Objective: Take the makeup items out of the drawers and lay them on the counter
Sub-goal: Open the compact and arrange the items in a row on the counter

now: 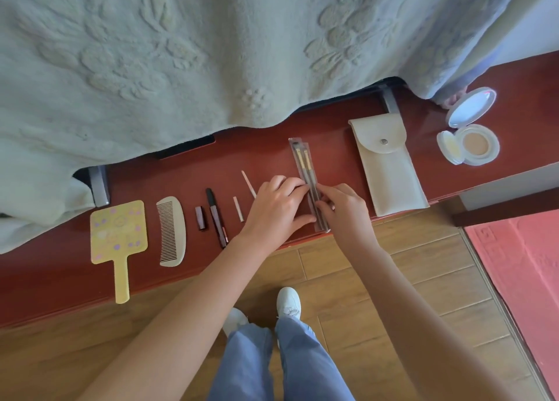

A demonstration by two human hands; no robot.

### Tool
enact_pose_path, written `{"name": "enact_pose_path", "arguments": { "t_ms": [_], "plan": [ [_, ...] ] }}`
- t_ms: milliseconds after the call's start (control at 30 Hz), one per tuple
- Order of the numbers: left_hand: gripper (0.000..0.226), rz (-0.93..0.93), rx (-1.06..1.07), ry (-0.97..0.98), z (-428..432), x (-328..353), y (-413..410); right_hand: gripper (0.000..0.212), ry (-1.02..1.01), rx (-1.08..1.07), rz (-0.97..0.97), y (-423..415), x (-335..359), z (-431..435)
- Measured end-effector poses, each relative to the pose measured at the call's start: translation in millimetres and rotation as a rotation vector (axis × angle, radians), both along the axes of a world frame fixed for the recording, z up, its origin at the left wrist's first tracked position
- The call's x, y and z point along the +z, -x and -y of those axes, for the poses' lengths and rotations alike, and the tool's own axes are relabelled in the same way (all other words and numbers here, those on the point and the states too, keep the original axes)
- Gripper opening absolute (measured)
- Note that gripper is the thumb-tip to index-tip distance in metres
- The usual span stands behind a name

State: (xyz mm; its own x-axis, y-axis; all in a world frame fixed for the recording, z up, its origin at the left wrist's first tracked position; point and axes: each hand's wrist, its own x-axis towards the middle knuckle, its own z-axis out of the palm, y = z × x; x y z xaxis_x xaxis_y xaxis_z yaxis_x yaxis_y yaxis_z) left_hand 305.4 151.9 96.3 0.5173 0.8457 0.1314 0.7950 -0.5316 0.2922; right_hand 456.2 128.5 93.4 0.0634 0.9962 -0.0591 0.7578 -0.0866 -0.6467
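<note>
Your left hand and right hand both pinched the brush sleeve, each grip closed on its near end. It lay on the counter, between a pouch and a pink stick.

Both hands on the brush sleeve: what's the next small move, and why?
Probably let go and lift both hands away: the brush sleeve seems to lie on the counter, in the row between the thin stick and the pouch, with left hand and right hand holding its near end.
</note>
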Motion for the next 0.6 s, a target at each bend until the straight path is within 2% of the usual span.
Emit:
{"name": "enact_pose_path", "arguments": {
  "t_ms": [367, 600],
  "plan": [
    [0.055, -0.089, 0.122, -0.006, 26.8, 3.5, 49.2, 0.036, 0.007, 0.185, -0.056, 47.8, 2.5, 7.6],
    [0.054, -0.090, 0.165, 0.000, 33.3, 2.7, 67.3, 0.035, 0.014, 0.217, -0.058, 65.4, 1.3, 9.3]
  ]
}}
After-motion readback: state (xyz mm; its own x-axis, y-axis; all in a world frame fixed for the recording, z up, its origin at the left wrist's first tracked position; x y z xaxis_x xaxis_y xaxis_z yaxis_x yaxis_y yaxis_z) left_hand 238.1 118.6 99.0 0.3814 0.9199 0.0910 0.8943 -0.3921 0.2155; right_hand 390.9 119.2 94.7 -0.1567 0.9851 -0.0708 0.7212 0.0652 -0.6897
